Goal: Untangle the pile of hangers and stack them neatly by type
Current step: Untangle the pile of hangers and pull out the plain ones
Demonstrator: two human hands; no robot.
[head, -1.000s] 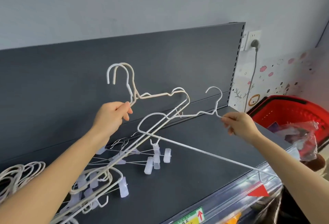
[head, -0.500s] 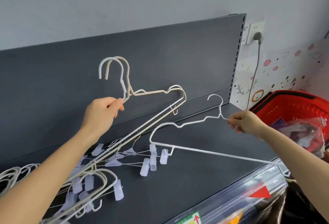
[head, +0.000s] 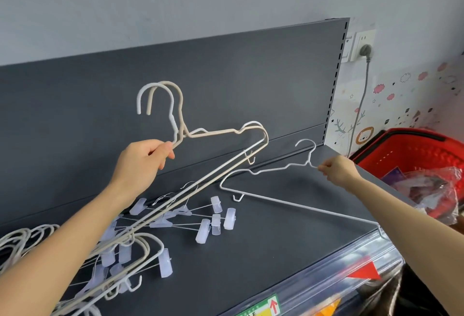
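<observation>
Thin white hanger [head: 301,206] between pinching right fingers [head: 323,167]; two thick hangers [head: 172,118] inside curled left fingers [head: 163,150].

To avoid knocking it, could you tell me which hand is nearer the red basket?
Right. The right hand sits just left of the red basket; the left hand is much farther left.

One wide-angle view worn on the person's head, looking forward and down, close over the grey shelf [head: 288,253], facing its back panel [head: 238,77] and the pale wall [head: 200,2], left hand [head: 141,162] holding two thick hangers [head: 175,121] and right hand [head: 337,170] a wire hanger [head: 301,206] mid-frame
</observation>
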